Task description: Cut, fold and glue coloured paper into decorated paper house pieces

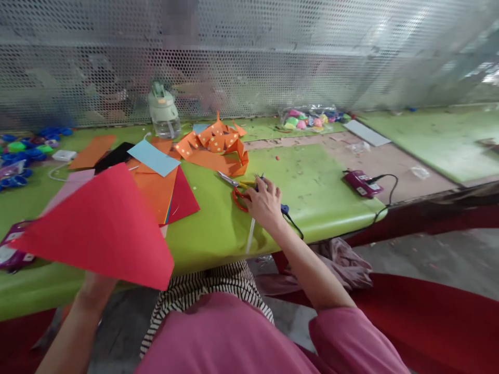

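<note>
A large sheet of red paper (105,228), curved and raised above the table, is in my left hand (97,284). That hand grips it from below, with the fingers hidden behind the sheet. My right hand (265,203) reaches down to a cluster of tools, its fingers bent around something dark blue that it mostly covers. Beside those fingers lie scissors (239,197) with red handles and a yellow-handled tool (247,184). A whitish stick (250,236) shows below the hand, and a dark blue piece with a cord (285,209) sits to its right.
Orange paper (154,195), a light blue card (154,157) and a red sheet (184,200) overlap on the green table (210,228). Behind are dotted orange paper strips (218,140) and a bottle (164,111). A purple device (362,183) with a cable lies right. Perforated metal (249,67) stands behind.
</note>
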The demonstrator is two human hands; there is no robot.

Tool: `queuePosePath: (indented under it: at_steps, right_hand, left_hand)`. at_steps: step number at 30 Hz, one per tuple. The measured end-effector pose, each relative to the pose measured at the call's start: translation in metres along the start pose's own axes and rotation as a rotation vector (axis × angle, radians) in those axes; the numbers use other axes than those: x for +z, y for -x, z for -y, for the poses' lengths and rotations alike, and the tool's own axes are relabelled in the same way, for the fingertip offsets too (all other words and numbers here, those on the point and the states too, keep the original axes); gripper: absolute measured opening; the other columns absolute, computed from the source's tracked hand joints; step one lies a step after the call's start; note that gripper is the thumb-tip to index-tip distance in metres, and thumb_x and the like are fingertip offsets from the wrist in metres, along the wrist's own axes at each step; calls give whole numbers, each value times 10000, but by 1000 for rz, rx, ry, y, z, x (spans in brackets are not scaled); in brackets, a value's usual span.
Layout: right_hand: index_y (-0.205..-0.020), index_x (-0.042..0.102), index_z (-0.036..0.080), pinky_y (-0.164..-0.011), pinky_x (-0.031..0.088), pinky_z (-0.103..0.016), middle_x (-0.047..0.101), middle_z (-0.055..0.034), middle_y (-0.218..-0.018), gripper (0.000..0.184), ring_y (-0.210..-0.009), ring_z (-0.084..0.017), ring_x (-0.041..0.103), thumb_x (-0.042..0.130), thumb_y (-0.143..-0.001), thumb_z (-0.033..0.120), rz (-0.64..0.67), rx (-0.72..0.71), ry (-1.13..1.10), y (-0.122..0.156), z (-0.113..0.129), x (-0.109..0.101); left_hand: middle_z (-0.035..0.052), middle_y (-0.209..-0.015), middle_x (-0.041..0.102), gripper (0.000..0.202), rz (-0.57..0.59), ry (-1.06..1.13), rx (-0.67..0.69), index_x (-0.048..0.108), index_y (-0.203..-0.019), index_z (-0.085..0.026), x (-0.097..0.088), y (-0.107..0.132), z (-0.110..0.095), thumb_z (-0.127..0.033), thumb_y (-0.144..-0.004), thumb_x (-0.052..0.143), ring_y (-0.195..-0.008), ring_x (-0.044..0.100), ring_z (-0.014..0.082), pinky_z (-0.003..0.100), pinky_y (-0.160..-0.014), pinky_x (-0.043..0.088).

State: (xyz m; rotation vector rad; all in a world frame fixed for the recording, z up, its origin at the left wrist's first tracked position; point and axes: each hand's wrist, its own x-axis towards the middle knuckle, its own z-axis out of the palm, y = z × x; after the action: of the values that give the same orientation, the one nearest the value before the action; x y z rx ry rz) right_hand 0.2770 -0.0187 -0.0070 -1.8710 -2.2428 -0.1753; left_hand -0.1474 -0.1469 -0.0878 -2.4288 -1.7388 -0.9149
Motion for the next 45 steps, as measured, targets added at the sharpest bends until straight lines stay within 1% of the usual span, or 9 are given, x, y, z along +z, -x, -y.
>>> queuePosePath:
  at_steps: [3,6,13,17,21,25,31,37,45]
  right_hand:
    - [-1009,761,264,-1053,330,-751,534,-144,-1475,176,-1373,-426,402,610,-924,291,-16,31,19,-3,-20,-2]
    - [-1014,771,284,-1059,347,-715,561,-119,-1458,187,-1365,-414,414,603,-937,310,8,71,13,-12,-52,-5]
    - [-980,791,268,-1063,373,-644,603,-119,-1423,164,-1357,-408,426,674,-888,335,71,75,24,-37,-117,-21]
    - [-1215,717,205,-1087,360,-655,560,-186,-1458,347,-1387,-426,410,638,-909,348,-34,41,45,-26,-82,-43]
    - [-1509,474,261,-1148,384,-562,467,-130,-1572,550,-1450,-329,408,559,-966,277,-118,-388,-40,11,5,-52]
    - [-1439,533,389,-1234,258,-588,432,-22,-1614,546,-1521,-273,324,526,-960,127,-132,-739,-19,37,65,-36]
    - [-988,724,246,-1267,178,-597,655,-64,-1406,179,-1425,-256,477,567,-963,163,-168,-767,-113,34,55,-8]
    - [-1052,715,259,-1266,226,-511,768,-25,-1193,147,-1170,-183,682,590,-980,230,-22,-690,-330,36,42,2]
    - [-1093,686,246,-1215,308,-479,798,-14,-1020,139,-953,-179,732,632,-965,251,-119,-601,-409,59,39,-15]
  left_hand:
    - [7,-941,786,592,-101,-120,48,566,-1378,-498,2,-5,-4,-234,-851,509,-1087,699,390,703,-1018,503]
    - [-7,-673,704,338,-10,-240,158,715,-1106,-446,-3,-32,-19,-279,-869,542,-898,730,356,669,-957,550]
    - [86,-1277,724,370,150,-229,303,719,-1209,-268,-5,-74,-46,-205,-916,502,-1155,689,297,537,-1127,468]
    - [96,-1273,729,423,218,-237,332,725,-1220,-256,1,-80,-55,-138,-917,455,-1140,700,272,467,-1052,523]
    - [100,-1306,712,483,260,-289,335,701,-1265,-235,1,-86,-67,-65,-921,408,-1179,688,254,443,-1072,505]
    - [96,-1333,699,488,283,-306,363,698,-1259,-234,-3,-85,-68,-34,-919,410,-1219,671,245,439,-1074,501]
    - [96,-1334,698,498,205,-234,364,668,-1300,-210,-8,-71,-54,-18,-940,382,-1200,680,219,440,-1085,488]
    - [111,-1274,725,341,113,-282,408,689,-1241,-178,-1,-72,-66,-127,-979,477,-1154,693,242,444,-1060,498]
    - [77,-1275,727,322,46,-331,441,724,-1137,-202,7,-73,-90,-57,-950,506,-1014,682,230,384,-871,547]
